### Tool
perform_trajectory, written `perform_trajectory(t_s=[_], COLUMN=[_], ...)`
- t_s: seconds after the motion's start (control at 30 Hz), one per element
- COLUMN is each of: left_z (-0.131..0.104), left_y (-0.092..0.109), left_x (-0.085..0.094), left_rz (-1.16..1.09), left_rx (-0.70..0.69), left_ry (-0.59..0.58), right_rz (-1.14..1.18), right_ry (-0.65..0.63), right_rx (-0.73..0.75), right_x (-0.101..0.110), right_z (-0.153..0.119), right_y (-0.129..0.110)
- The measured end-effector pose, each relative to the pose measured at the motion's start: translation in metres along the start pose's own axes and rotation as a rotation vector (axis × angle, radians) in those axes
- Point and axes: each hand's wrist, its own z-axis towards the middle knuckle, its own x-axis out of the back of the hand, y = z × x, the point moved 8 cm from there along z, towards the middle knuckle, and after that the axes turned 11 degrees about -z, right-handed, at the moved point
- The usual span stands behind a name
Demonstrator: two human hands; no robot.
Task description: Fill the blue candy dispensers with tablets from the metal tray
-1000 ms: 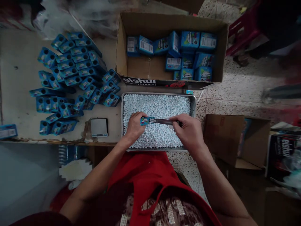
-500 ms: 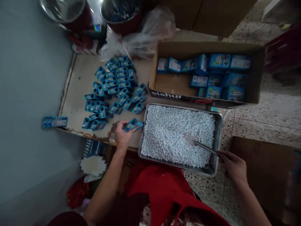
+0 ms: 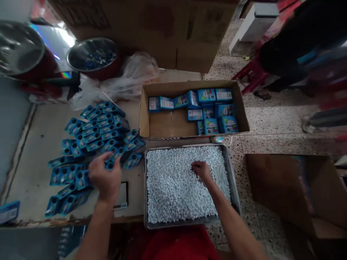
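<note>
My left hand (image 3: 105, 177), smeared by motion, is over the near right side of a cluster of small blue boxes (image 3: 92, 135). Its thumb and forefinger are apart, and I see no box between them. The boxes stand close together, with dark round holes in their upper faces. My right hand (image 3: 202, 170) is over small white pellets (image 3: 173, 187) in a metal tray (image 3: 235, 196). Its fingers are curled together at the pellets; what they grip, if anything, is hidden. A flat, dark-topped rectangular device (image 3: 123, 195) lies between the left hand and the tray.
Behind the tray, an open cardboard box (image 3: 159, 129) holds several blue packs (image 3: 206, 95). Two metal pots (image 3: 93, 54) and a clear plastic bag (image 3: 132, 72) stand at back left. Another carton (image 3: 273, 180) is at right. A person's leg (image 3: 287, 54) shows at upper right.
The view has shifted. My left hand has let go of the small blue box and moved to the cluster. The scoop that my right hand held no longer shows; that hand has moved inward over the pellets.
</note>
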Motion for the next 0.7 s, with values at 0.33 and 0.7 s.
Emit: perform_trajectory(t_s=[0.33,0.7], left_z=[0.184,0.054], left_y=[0.187,0.146], left_x=[-0.339,-0.081], left_rz=[-0.116,-0.728], left_rx=[-0.273,0.095], left_ry=[-0.783,-0.67], right_rz=[0.346,0.463], right_ry=[-0.088,-0.07], right_rx=[-0.098,-0.085], right_x=[0.013,0.095], right_z=[-0.052,-0.123], right_y=[0.038,-0.021])
